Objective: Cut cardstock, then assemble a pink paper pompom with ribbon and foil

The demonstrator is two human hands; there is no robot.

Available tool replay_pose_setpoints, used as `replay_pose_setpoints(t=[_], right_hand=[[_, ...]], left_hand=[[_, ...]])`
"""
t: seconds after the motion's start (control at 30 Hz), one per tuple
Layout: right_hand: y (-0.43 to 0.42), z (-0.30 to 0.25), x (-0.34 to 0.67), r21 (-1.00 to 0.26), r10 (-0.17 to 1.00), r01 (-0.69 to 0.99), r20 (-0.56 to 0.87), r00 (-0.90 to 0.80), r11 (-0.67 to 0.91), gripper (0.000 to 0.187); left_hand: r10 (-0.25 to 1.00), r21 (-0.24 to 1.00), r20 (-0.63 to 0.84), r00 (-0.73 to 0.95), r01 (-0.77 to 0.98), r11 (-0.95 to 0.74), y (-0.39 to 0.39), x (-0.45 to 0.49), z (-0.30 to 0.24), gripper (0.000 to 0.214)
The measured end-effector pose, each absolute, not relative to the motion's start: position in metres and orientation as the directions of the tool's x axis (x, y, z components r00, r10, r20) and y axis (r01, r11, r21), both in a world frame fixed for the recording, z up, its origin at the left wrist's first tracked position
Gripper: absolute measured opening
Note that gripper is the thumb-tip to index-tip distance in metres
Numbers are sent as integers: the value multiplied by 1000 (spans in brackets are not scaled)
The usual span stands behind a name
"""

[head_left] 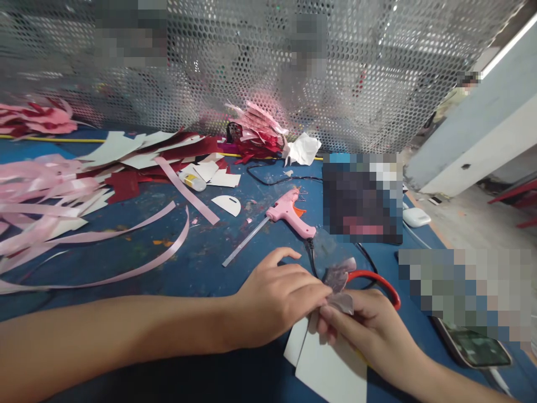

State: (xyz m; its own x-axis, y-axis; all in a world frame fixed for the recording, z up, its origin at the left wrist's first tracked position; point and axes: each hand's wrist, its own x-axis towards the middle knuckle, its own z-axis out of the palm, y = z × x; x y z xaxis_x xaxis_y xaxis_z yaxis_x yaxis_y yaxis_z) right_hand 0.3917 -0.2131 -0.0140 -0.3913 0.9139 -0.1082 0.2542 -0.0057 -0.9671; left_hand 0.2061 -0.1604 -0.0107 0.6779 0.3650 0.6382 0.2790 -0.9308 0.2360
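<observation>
My left hand [281, 296] reaches in from the left, its index finger bent to the near end of a folded piece of shiny pale mauve ribbon [342, 302]. Its thumb is hidden below. From the right, my right hand [373, 324] pinches the same ribbon between thumb and fingers, so the two hands meet at it. Beyond the right hand a curved red handle [377, 275] shows; the rest of that tool is hidden. White card pieces [331, 366] lie under the hands. A pink glue gun [291, 212] with a clear glue stick rests just beyond the left hand.
Pink ribbon strips [46, 196] and white and dark red sheets [146, 151] cover the left. A white half-round piece [227, 205] lies mid-table. Black cords run behind. A phone [474, 341] sits at right, and a perforated metal screen [235, 73] bounds the back.
</observation>
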Motion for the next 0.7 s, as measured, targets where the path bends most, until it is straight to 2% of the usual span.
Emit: replay_pose_setpoints(t=[0.13,0.3,0.37,0.47,0.57,0.7], right_hand=[[-214,-9,390,-963,909,268,-98,-405,15,35],[-213,-7,390,-964,915,266,-101,-390,7,34],[-212,-8,390,-962,919,271,-96,-382,12,33],[-211,-9,391,-940,906,331,-67,-417,83,32],[-212,-9,390,-921,910,372,-51,-412,117,34],[-213,-10,388,-930,918,349,-36,-395,113,37]], left_hand=[[367,222,631,684,295,-929,-160,206,-13,17],[380,299,611,695,242,-923,-157,205,-16,17],[426,374,591,684,236,-897,-157,205,-15,20],[547,555,494,675,240,-797,-157,206,-11,25],[619,737,391,681,171,-654,-155,207,-8,14],[625,825,348,699,88,-558,-152,206,-7,8]])
